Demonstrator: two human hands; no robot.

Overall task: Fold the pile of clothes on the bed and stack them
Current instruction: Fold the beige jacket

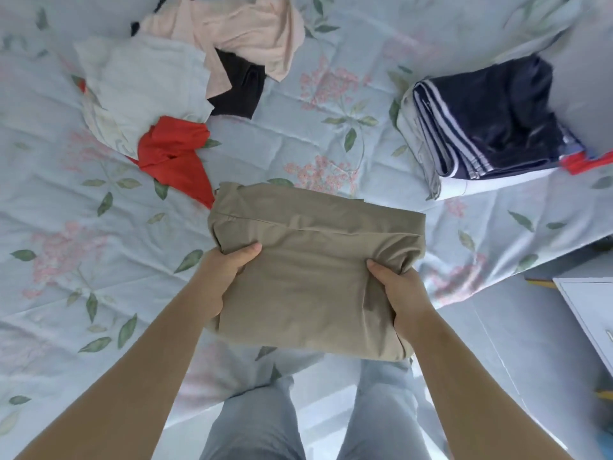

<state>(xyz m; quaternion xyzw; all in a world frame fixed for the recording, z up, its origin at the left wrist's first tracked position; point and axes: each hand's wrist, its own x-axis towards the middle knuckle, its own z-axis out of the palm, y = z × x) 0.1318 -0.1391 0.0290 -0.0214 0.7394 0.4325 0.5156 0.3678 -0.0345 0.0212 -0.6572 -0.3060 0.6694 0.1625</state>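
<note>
With both arms stretched forward, the left hand (223, 277) and right hand (399, 295) grip opposite sides of the folded khaki garment (308, 270), thumbs on top.

Home bedroom: floral bedsheet (331, 134), loose clothes (185, 68), folded stack (491, 127).

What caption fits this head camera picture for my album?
Left hand and right hand hold a folded tan garment at the bed.

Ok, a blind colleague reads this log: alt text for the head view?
The left hand and right hand grip a folded khaki garment over a floral bedsheet. Unfolded clothes lie upper left; a folded stack sits upper right.
</note>
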